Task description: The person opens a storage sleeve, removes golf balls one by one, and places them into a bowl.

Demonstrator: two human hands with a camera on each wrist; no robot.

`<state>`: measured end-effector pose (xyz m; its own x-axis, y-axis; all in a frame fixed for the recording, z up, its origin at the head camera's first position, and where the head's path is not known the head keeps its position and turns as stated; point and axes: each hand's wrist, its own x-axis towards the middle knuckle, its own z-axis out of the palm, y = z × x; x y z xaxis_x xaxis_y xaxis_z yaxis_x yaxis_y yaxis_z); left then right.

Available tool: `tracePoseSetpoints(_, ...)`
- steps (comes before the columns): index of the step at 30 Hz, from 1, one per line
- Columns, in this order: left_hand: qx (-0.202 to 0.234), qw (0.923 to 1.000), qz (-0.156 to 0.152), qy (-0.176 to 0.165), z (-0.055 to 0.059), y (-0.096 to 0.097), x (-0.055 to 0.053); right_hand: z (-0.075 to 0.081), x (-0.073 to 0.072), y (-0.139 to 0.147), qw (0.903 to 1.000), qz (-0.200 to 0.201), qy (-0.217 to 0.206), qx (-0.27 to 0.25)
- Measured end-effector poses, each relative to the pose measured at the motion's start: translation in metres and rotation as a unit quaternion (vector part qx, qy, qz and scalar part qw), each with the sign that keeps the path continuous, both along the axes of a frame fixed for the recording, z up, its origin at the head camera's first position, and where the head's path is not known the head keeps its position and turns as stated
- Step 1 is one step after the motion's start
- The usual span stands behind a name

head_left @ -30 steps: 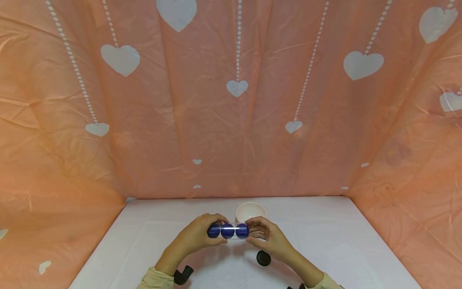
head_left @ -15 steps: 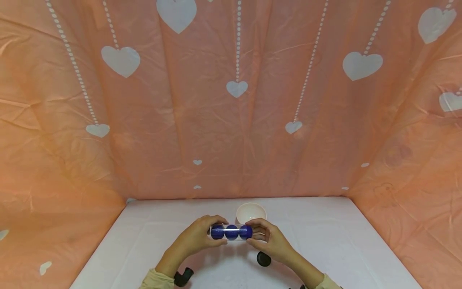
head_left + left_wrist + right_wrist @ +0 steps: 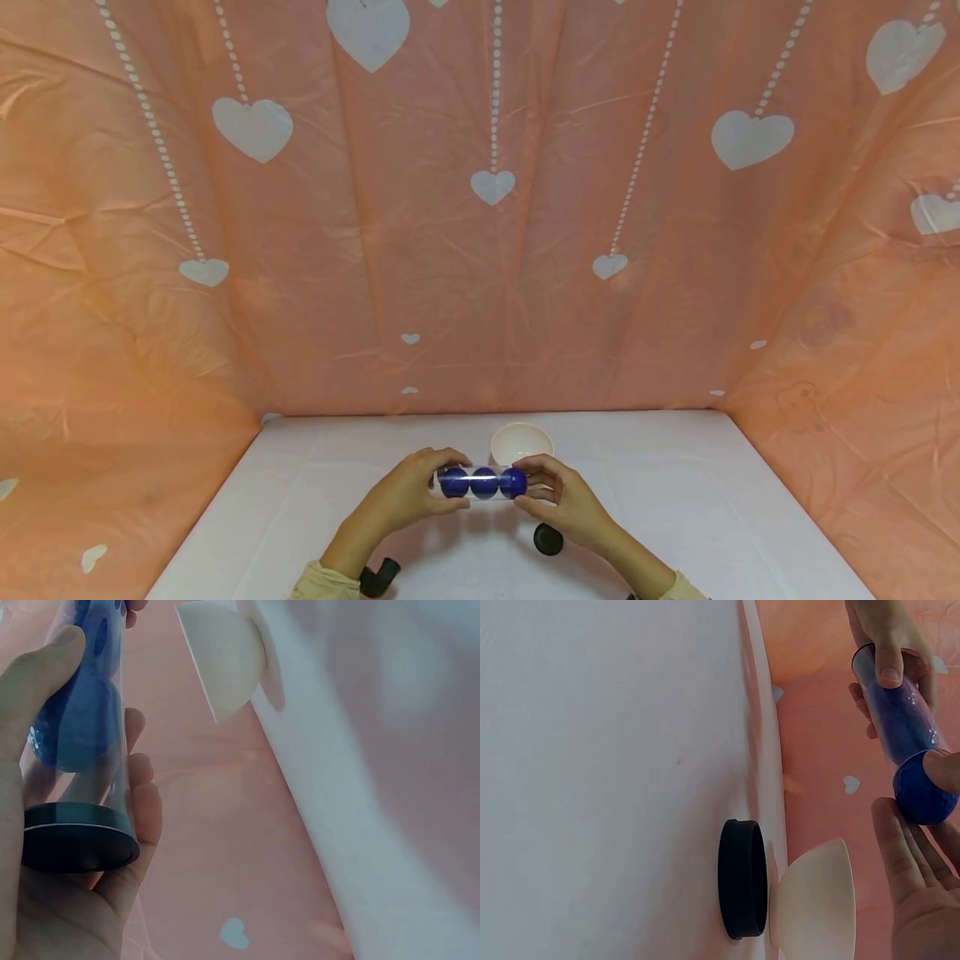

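Note:
A clear tube with three blue balls in a row lies sideways between the two hands, above the table. My left hand grips its left end, where the left wrist view shows a black end cap near the palm. The thumb lies along the tube over a blue ball. At the uncapped right end, my right hand has thumb and fingers around the outermost blue ball, which bulges out of the mouth.
A loose black cap lies on the white tabletop below the right hand. A pale bowl stands behind the hands. A bent black piece shows by the left wrist. Orange heart-printed sheeting walls the back and sides.
The blue balls have shifted to the right, the outermost now at the tube's open end between the right hand's fingers. Both hands have stayed almost in place.

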<state>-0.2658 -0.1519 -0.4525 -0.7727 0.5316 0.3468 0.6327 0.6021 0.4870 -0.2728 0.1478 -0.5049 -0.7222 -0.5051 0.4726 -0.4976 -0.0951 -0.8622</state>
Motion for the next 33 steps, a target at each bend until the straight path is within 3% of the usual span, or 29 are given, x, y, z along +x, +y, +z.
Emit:
tracePoseSetpoints(21,0.039,0.9989,-0.027,0.001,-0.012,-0.005,-0.002,-0.006,0.001,0.005,0.9996,-0.028,-0.004,0.008)
tracePoseSetpoints(27,0.037,0.9990,-0.025,-0.005,-0.013,-0.005,-0.003,-0.001,-0.002,0.010,0.9959,-0.081,0.027,0.032)
tracePoseSetpoints(33,0.038,0.9990,-0.021,-0.012,-0.010,-0.005,-0.004,0.004,-0.015,0.018,0.9860,-0.142,0.068,0.054)
